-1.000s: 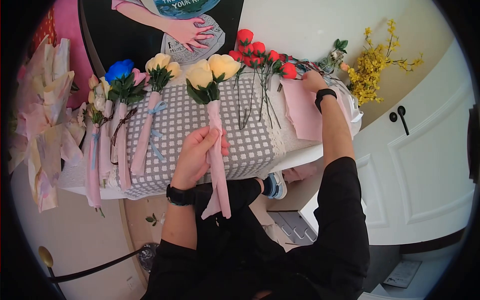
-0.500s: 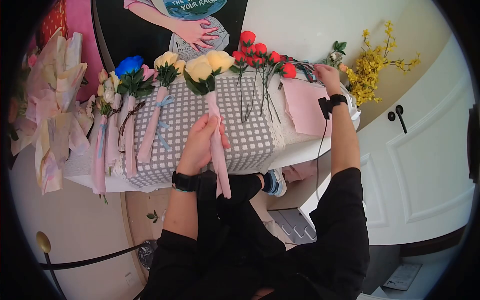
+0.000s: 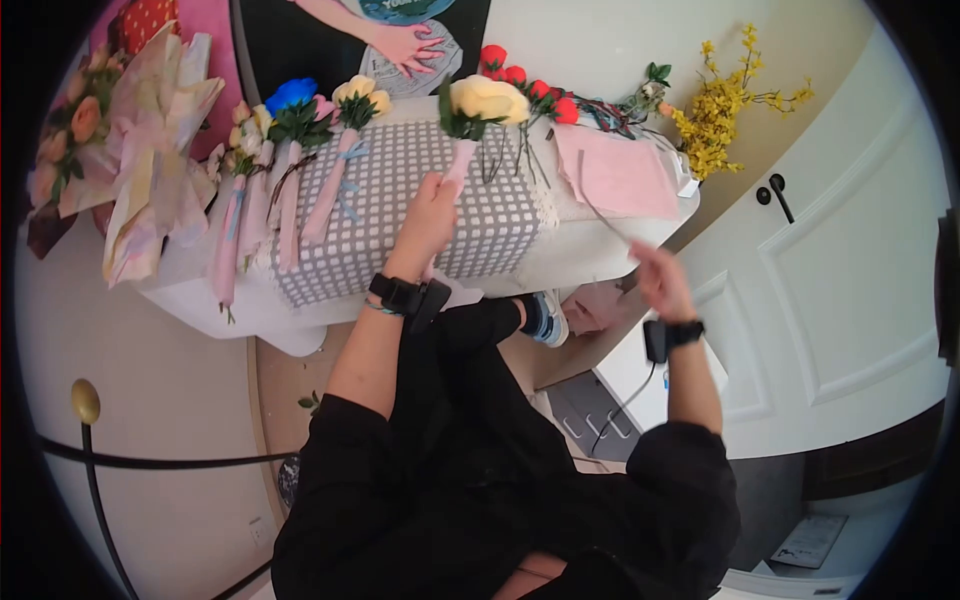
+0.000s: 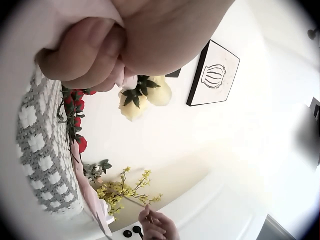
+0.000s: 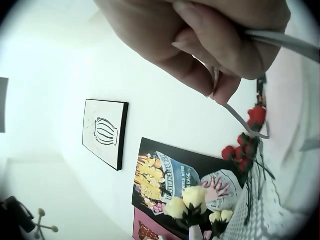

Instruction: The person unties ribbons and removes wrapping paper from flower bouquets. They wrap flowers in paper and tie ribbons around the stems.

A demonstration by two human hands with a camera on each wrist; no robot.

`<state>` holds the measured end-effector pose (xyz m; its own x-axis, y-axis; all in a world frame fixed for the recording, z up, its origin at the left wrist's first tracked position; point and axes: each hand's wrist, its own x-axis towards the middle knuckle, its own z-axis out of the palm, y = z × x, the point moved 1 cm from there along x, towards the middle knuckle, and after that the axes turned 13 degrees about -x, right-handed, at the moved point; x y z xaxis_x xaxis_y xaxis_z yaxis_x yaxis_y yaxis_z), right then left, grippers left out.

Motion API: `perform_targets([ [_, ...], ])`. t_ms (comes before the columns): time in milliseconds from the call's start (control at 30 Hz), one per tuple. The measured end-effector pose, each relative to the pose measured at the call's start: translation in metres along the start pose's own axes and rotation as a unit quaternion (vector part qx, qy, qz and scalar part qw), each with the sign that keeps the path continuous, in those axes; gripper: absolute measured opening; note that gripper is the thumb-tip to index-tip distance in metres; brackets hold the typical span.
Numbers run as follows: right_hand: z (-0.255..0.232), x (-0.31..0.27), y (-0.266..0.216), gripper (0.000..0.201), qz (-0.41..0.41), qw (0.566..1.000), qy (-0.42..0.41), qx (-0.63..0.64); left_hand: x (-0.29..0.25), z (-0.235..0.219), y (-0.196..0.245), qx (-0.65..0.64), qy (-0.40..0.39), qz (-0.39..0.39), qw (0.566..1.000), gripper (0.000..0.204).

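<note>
My left hand (image 3: 428, 225) grips the pink-paper-wrapped stems of a bouquet with cream roses (image 3: 488, 101), held above the checked cloth. In the left wrist view, its fingers (image 4: 90, 55) curl round the wrap, and the roses (image 4: 145, 97) show beyond. My right hand (image 3: 662, 283), out past the table's front edge, pinches a thin grey ribbon (image 3: 602, 212) that reaches up over the pink paper sheets (image 3: 625, 178). The right wrist view shows the ribbon (image 5: 239, 118) coming from between the fingertips of the right hand (image 5: 215, 45).
Wrapped bouquets (image 3: 322, 205) lie at the left of the table, near large paper-wrapped flowers (image 3: 160, 160). Red roses (image 3: 540, 92) lie at the back, yellow blossoms (image 3: 712, 130) at the back right. A white door (image 3: 830, 270) stands at the right, a drawer unit (image 3: 590, 410) below.
My right hand has come from the back right of the table towards me, drawing out the ribbon. The left hand has raised the bouquet and moved it slightly right; the head view has shifted.
</note>
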<state>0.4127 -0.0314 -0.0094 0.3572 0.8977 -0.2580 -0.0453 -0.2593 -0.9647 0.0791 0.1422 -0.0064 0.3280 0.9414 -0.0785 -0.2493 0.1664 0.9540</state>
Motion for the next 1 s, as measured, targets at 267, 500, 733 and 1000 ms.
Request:
perform_targets([
  [267,0.029,-0.077,0.089,0.031,0.05,0.93,-0.125,0.342,-0.004,-0.002,-0.009,0.209,0.0,0.077,0.975,0.035],
  [500,0.037,-0.109,-0.103,0.035,-0.526,0.718,0.413,0.193,-0.031,0.015,-0.011,0.393,-0.104,0.256,0.877,0.028],
  [733,0.176,-0.031,-0.067,0.031,-0.382,0.687,0.076,-0.613,-0.06,0.039,-0.002,0.496,-0.093,0.325,0.8,0.023],
  [1000,0.173,-0.038,-0.024,0.04,-0.197,0.921,-0.101,-0.322,-0.087,0.038,0.023,0.453,-0.098,0.292,0.836,0.025],
])
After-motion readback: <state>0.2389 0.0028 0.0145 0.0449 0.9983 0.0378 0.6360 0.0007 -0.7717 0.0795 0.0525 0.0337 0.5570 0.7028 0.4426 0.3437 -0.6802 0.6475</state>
